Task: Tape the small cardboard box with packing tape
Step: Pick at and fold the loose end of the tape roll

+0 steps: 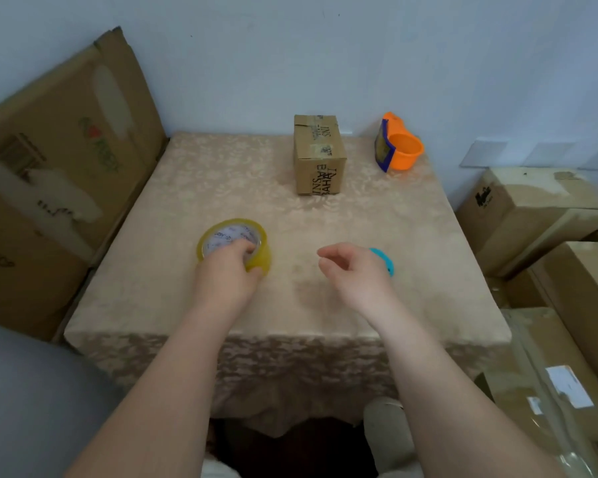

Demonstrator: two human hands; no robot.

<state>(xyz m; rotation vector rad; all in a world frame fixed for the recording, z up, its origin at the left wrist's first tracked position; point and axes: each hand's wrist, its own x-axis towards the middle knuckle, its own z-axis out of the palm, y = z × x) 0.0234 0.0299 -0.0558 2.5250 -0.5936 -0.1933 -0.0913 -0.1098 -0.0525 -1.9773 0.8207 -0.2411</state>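
Small brown cardboard box (319,154) lies lengthwise toward the white wall (290,56) on the beige-clothed table (377,229); left hand (230,267) grips the yellowish tape roll (234,243), right hand (354,269) loosely curled, empty.

Soft, even daylight, bright across the pale wall (290,46). Only faint shadows under the hands at mid-frame. Whole frame slightly soft, low detail. Wide-angle bending shows at left and right edges; bottom corners blur.
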